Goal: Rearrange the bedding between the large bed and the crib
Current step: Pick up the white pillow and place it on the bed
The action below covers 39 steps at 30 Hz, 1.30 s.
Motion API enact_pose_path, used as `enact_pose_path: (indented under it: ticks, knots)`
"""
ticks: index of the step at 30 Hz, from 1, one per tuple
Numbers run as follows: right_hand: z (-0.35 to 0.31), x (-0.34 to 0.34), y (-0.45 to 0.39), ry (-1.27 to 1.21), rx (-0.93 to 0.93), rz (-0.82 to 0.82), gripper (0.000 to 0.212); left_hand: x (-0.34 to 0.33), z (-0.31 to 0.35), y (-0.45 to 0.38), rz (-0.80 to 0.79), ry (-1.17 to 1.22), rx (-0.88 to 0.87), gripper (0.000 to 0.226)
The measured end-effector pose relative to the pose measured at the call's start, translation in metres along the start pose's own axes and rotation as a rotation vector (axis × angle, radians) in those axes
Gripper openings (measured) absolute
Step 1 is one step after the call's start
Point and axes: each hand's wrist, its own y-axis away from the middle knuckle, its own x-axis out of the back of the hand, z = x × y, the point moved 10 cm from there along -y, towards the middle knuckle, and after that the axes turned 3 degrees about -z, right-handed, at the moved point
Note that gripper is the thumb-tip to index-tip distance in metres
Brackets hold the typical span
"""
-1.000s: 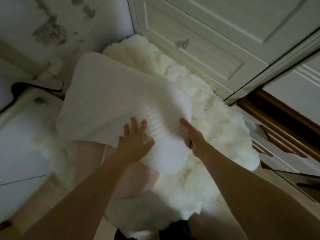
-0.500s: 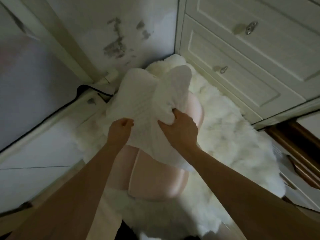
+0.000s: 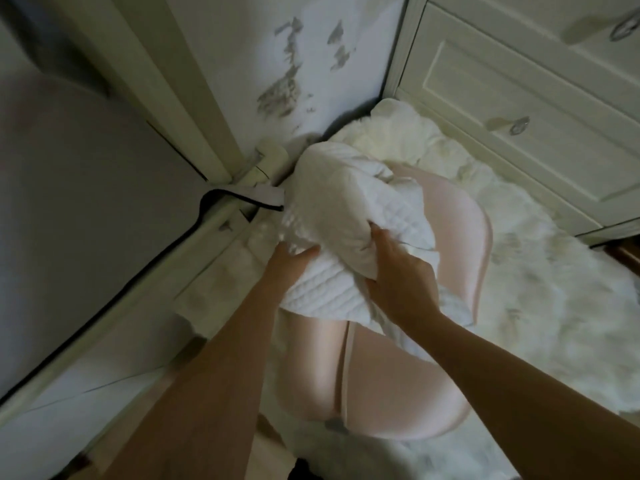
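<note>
A white quilted pillow (image 3: 341, 216) is bunched up and folded over in the middle of the view. My left hand (image 3: 294, 259) holds its lower left edge from underneath. My right hand (image 3: 398, 271) grips a fold of it on the right, fingers dug into the fabric. The pillow hangs over a pink satin cushion (image 3: 374, 375), which lies on a white fluffy blanket (image 3: 540, 299). At the left runs the crib's pale rail (image 3: 114, 303) with grey fabric trimmed in black behind it.
A white dresser (image 3: 519, 109) with metal drawer knobs stands at the upper right, close to the blanket. A wall with peeling grey patches (image 3: 287, 84) fills the top middle. A pale post (image 3: 166, 88) rises by the crib corner.
The pillow went from lying spread flat to being scrunched and folded between both hands. My right hand moved from its edge onto its top. The view swung left toward the crib.
</note>
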Motion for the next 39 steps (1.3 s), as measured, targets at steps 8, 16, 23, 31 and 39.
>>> enact_pose_path:
  ticks: [8,16,23,31,39]
  knots:
    - [0.016,0.011,0.010,-0.012,-0.113,-0.030,0.058,0.024,-0.015,-0.008,0.054,0.065,0.144,0.125]
    - [0.014,0.014,0.024,-0.019,-0.135,0.015,0.057,0.021,0.002,0.007,-0.181,0.149,0.138,0.099]
    - [0.035,0.045,0.044,0.068,-0.278,0.010,0.051,0.000,0.032,0.067,0.038,-0.031,-0.135,0.042]
    - [0.037,0.143,0.086,-0.126,-0.139,0.003,0.039,0.003,0.068,0.253,0.343,-0.290,-0.499,0.024]
    - [-0.059,0.190,0.170,-0.279,0.212,-0.097,0.023,0.068,-0.020,0.425,0.729,-0.494,-0.159,0.030]
